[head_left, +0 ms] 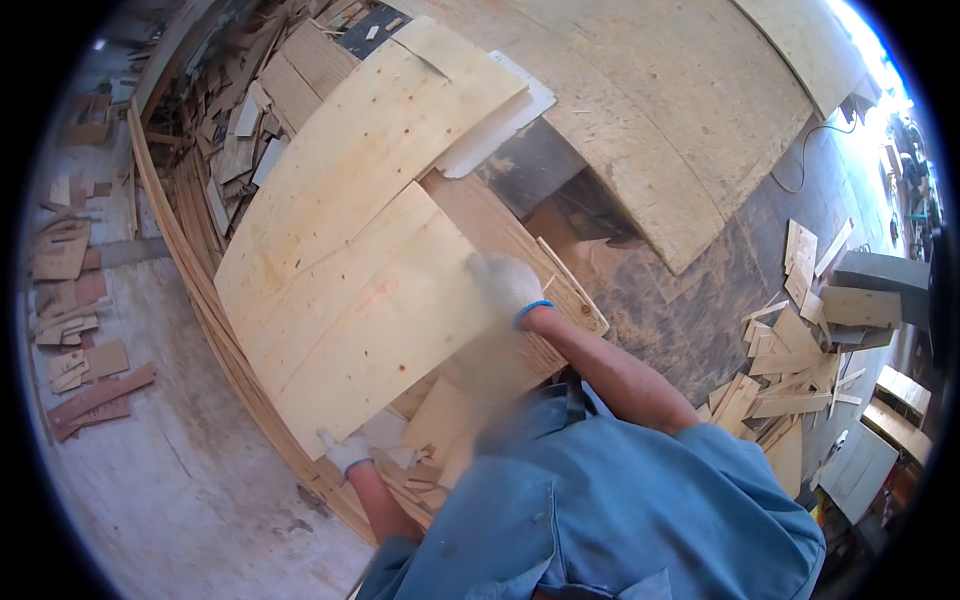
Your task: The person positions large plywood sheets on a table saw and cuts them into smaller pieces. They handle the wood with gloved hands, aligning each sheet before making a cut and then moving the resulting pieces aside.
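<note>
A pale plywood sheet point(390, 310) with small knots lies tilted in front of me. My left hand point(345, 450), in a white glove, is closed on its near corner. My right hand point(505, 287), in a white glove with a blue cuff, grips its right edge; a blurred smear partly hides these fingers. Just beyond, a larger plywood sheet point(370, 130) lies against the held one, with a short split at its far end. Under them shows a browner wooden board point(465, 215), and a white panel point(495, 120) sticks out at the right.
Long thin wood strips point(190, 240) curve along the left, beside a heap of offcuts point(240, 130). A large board tabletop point(680, 120) stands ahead to the right. Scrap wood point(790, 350) litters the floor at right, near stacked blocks point(865, 305). Loose pieces point(435, 430) lie below the sheet.
</note>
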`<act>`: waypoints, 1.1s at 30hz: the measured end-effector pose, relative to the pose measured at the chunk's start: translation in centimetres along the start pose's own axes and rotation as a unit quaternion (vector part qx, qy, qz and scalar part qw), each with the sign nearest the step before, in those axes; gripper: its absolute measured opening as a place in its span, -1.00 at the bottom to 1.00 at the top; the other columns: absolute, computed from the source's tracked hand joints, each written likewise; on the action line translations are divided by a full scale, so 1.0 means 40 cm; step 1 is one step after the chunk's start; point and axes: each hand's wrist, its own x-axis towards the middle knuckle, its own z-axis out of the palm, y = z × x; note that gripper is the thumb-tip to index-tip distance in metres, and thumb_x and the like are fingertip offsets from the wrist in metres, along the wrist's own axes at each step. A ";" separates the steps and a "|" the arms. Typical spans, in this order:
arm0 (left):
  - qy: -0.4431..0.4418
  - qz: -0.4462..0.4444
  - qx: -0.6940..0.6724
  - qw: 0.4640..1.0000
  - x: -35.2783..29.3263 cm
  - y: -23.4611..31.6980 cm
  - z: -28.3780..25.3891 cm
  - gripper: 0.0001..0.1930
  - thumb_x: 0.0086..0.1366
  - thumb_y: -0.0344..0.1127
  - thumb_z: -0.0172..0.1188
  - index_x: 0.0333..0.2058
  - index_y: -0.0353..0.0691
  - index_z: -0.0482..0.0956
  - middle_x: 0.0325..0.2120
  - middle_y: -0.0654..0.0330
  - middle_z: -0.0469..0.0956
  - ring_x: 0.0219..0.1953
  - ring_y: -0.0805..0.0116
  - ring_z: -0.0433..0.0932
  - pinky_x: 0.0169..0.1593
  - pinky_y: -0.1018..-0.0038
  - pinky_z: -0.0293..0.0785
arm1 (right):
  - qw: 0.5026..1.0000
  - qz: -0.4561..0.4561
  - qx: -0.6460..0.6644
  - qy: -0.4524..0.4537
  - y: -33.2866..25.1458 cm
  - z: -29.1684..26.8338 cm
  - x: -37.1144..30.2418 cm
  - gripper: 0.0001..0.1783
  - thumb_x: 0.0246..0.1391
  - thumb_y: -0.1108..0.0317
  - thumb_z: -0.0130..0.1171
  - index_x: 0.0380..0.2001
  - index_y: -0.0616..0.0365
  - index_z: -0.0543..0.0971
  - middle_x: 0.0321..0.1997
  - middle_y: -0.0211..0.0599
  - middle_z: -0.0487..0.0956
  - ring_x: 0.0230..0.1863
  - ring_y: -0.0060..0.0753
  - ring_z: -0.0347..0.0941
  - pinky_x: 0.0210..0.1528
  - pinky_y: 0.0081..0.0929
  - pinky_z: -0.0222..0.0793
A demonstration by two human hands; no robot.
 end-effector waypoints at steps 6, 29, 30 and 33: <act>0.009 0.013 0.053 0.998 -0.003 0.001 0.067 -0.42 0.39 0.05 0.01 0.26 -0.15 0.32 0.22 0.14 0.38 0.22 0.10 0.33 0.31 0.10 0.18 | 0.995 0.095 0.034 -0.005 -0.042 -0.009 0.032 -0.40 0.30 -0.04 -0.28 -0.20 0.25 0.59 -0.13 0.13 0.60 -0.05 0.15 0.52 0.09 -0.09 0.34; 0.010 0.028 0.160 0.987 0.122 0.038 0.075 -0.47 0.38 0.13 0.05 0.05 -0.22 0.47 -0.11 0.23 0.57 -0.15 0.29 0.48 -0.05 0.38 0.42 | 0.983 -0.051 -0.167 0.061 -0.061 0.030 0.144 -0.72 0.18 0.24 -0.06 -0.14 0.03 0.56 -0.21 -0.10 0.64 -0.16 0.02 0.59 -0.19 -0.09 0.48; 0.012 0.039 0.158 0.987 0.123 0.036 0.084 -0.47 0.38 0.12 0.05 0.05 -0.23 0.47 -0.10 0.23 0.57 -0.15 0.30 0.48 -0.04 0.39 0.42 | 0.981 -0.055 -0.170 0.069 -0.064 0.030 0.149 -0.72 0.18 0.25 -0.06 -0.14 0.04 0.56 -0.21 -0.10 0.64 -0.16 0.02 0.59 -0.18 -0.09 0.48; 0.028 0.054 0.141 0.988 0.095 0.026 0.149 -0.50 0.37 0.10 0.08 0.05 -0.20 0.47 -0.13 0.25 0.57 -0.18 0.34 0.48 -0.10 0.43 0.41 | 0.978 -0.054 -0.194 0.051 -0.088 0.019 0.163 -0.75 0.20 0.37 -0.14 -0.15 0.05 0.53 -0.23 -0.14 0.63 -0.19 -0.06 0.62 -0.23 -0.15 0.53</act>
